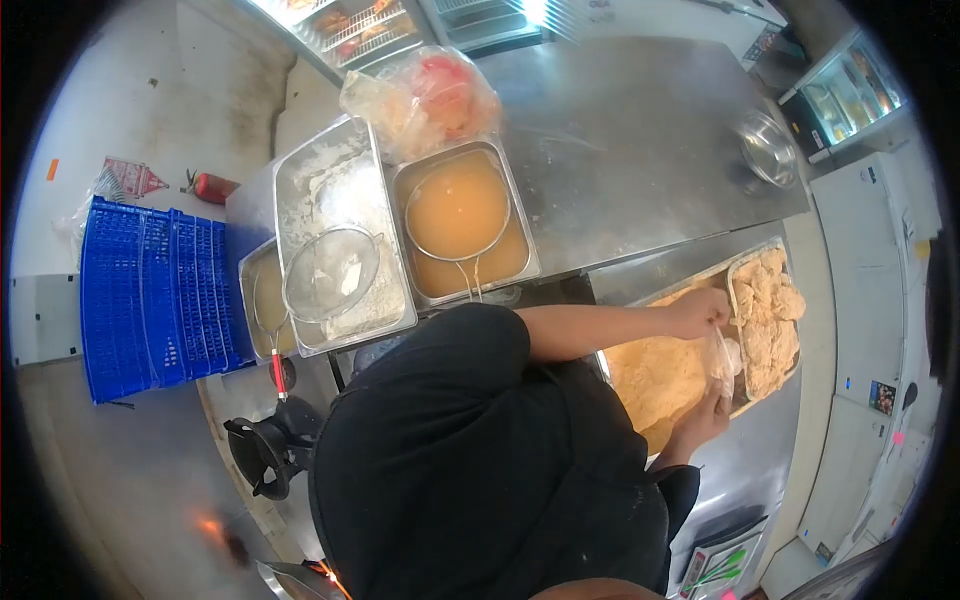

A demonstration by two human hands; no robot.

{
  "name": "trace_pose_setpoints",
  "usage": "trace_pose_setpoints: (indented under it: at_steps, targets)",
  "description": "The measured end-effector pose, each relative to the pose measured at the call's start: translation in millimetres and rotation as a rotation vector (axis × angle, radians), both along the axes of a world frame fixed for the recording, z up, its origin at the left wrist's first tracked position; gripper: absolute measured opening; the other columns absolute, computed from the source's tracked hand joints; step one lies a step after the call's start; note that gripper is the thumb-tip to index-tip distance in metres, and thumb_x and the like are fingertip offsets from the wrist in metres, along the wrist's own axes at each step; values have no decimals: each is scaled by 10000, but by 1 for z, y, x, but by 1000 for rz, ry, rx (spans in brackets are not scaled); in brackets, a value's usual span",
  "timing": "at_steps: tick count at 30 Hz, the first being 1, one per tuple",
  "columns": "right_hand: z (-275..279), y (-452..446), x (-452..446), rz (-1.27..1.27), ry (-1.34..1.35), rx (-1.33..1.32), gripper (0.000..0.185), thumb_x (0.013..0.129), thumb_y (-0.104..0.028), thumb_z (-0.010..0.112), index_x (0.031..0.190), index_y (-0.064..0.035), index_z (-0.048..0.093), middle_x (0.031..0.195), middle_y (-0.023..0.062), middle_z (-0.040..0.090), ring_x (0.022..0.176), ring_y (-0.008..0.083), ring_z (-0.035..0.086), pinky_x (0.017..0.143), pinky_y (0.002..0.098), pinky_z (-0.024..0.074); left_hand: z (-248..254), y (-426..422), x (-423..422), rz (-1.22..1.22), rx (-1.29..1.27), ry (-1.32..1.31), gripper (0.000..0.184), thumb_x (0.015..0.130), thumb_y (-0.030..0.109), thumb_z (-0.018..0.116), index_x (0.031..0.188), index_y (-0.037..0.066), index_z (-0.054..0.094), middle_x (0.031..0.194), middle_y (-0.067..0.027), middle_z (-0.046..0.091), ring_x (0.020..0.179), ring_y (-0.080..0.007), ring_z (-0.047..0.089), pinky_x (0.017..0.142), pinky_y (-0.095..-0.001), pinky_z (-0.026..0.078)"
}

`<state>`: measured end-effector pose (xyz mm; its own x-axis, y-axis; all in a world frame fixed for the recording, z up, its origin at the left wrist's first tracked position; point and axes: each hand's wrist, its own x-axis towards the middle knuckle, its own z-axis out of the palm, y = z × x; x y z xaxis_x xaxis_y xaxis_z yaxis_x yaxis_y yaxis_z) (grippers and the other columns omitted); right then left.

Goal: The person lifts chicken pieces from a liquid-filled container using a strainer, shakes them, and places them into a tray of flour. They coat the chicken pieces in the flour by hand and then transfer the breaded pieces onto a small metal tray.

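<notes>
My left hand point(703, 312) is closed on the top of a small clear plastic bag point(720, 362). Lower down, my right hand point(704, 422) has its fingers closed around the other end of that bag. Something pale shows at the bag, too small to make out. Both hands are over the right side of a large tray of orange-tan breading flour point(645, 385). Just beyond them, a metal tray point(735, 300) is heaped with breaded pieces point(768, 325), which look like chicken.
Behind my shoulder are a pan of white flour point(300, 180) with a sieve point(332, 275), and a pan of orange liquid point(430, 275) holding a wire strainer point(458, 255). Blue crates point(160, 300), a burner point(265, 450), a steel bowl point(768, 150) and a scale point(705, 565) stand around.
</notes>
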<state>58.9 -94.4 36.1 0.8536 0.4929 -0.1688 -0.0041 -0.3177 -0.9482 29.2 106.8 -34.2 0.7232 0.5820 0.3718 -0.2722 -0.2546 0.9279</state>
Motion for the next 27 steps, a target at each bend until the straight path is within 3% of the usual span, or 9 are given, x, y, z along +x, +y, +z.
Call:
trace_pose_setpoints:
  at_steps: [2, 4, 7, 9, 13, 19, 23, 24, 27]
  targets:
    - [-3, 3, -1, -42, -1, 157, 220, 1006, -110, 530, 1044, 87, 622, 1162, 160, 630, 1084, 210, 606, 910, 346, 501, 11, -8, -9, -28, 122, 27, 73, 758, 32, 649, 803, 76, 611, 937, -65, 612, 887, -261, 593, 747, -380, 474]
    - [-7, 1, 8, -78, 465, 557, 242, 996, -98, 530, 1146, 87, 576, 1202, 166, 614, 1099, 230, 608, 930, 366, 506, 14, -16, -13, -58, 243, 51, 84, 787, 28, 637, 853, 79, 629, 999, -79, 610, 941, -269, 588, 776, -376, 476]
    - [-48, -20, 45, 56, 425, 487, 373, 970, -132, 554, 1283, 67, 514, 1306, 176, 571, 1182, 269, 581, 1011, 408, 469, 21, -19, -21, -207, 290, -49, 196, 802, 74, 678, 991, 67, 627, 1114, -113, 586, 1043, -265, 567, 843, -368, 472]
    - [-28, -11, 35, 148, 531, 520, 448, 968, -165, 539, 1345, 66, 466, 1365, 190, 535, 1244, 279, 544, 1051, 416, 443, 55, -15, -48, -654, -188, 201, 312, 791, 124, 727, 1066, 53, 597, 1152, -140, 579, 1083, -254, 562, 869, -367, 470]
    - [-39, -7, 41, 284, 803, 604, 598, 889, -192, 583, 1408, 64, 434, 1475, 200, 454, 1368, 317, 441, 1140, 460, 353, 30, -10, -44, -650, -153, 227, 348, 764, 163, 757, 1052, 42, 603, 1125, -126, 608, 1076, -232, 574, 873, -371, 469]
    - [-19, -4, 44, 492, 998, 677, 674, 824, -114, 552, 1448, 75, 385, 1528, 264, 357, 1396, 385, 395, 1174, 509, 315, 47, 16, -87, -355, -4, 265, 334, 776, 137, 723, 1073, 31, 612, 1022, -105, 661, 977, -224, 619, 852, -371, 489]
    - [10, -7, 41, 438, 914, 616, 712, 831, -136, 564, 1479, 64, 346, 1538, 291, 321, 1390, 411, 392, 1098, 529, 431, 75, 63, -179, 305, -7, 134, 429, 787, 149, 734, 1185, 41, 615, 1077, -123, 653, 1032, -243, 623, 908, -386, 502]
    - [11, -16, 45, 406, 856, 594, 724, 838, -146, 566, 1491, 57, 327, 1541, 292, 312, 1391, 421, 388, 1010, 517, 504, 92, 93, -219, 562, 205, 404, 357, 861, 124, 670, 1200, 39, 602, 1193, -104, 643, 1098, -226, 608, 942, -399, 487]
    - [11, -48, 59, 353, 819, 586, 738, 854, -163, 568, 1509, 43, 297, 1544, 287, 306, 1389, 430, 388, 857, 476, 606, 143, 159, -337, 1397, 417, 276, 379, 908, 129, 588, 1262, 4, 534, 1183, -195, 605, 1086, -366, 589, 969, -429, 454]
